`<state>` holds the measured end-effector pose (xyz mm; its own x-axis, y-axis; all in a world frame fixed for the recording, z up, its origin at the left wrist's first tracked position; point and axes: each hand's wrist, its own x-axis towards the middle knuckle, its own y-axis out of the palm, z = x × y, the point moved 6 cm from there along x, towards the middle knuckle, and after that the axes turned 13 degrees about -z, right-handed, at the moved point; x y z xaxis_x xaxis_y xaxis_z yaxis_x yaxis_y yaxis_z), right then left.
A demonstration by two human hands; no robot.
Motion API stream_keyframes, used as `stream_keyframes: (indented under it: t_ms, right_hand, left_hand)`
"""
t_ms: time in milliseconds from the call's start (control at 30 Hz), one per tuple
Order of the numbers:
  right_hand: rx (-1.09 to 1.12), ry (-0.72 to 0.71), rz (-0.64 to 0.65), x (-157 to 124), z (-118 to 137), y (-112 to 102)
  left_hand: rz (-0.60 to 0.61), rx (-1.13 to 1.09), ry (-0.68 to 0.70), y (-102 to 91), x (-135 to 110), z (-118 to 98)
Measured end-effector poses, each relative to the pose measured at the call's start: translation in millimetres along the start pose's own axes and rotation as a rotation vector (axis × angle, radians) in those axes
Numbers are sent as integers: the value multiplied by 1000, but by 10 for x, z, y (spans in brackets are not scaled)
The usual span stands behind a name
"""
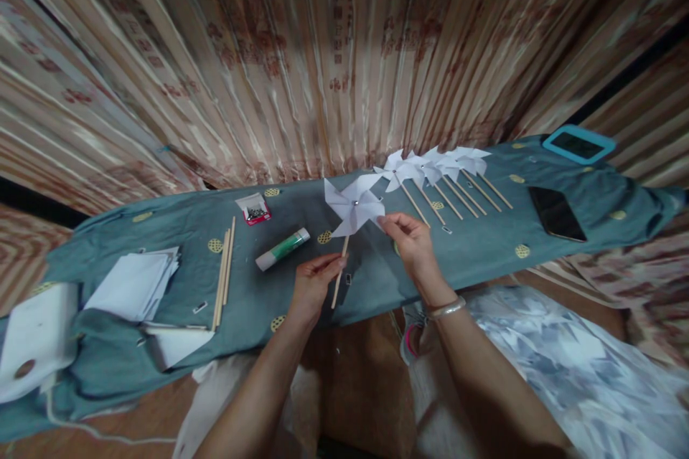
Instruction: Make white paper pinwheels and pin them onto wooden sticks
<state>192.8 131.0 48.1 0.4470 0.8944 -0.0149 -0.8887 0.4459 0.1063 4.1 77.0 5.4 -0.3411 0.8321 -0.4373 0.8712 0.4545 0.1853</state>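
Observation:
A white paper pinwheel on a thin wooden stick is held up over the cloth-covered table. My left hand pinches the stick a little below the paper blades. With thumb and forefinger, my right hand grips the tip of the right-hand blade. A shiny pin head shows at the pinwheel's centre. To the left lie a green and white glue stick and a small red and white box of pins, its lid open. Several finished pinwheels lie overlapping in a row behind my right hand.
Loose wooden sticks lie left of the glue stick. Further left are a stack of white paper and a white device with a cable. A black phone and a blue-framed tablet lie on the right. Curtains hang behind the table.

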Motion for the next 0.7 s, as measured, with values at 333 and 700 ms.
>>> stream_keyframes:
  t_ms: [333,700]
  right_hand:
    - [-7,-22,120,-155,-5,107]
    - [-6,-4,161,-225,-67,174]
  left_hand:
    - [-7,4,44,-9,1,-21]
    - [-9,5,60,-13,0,-28]
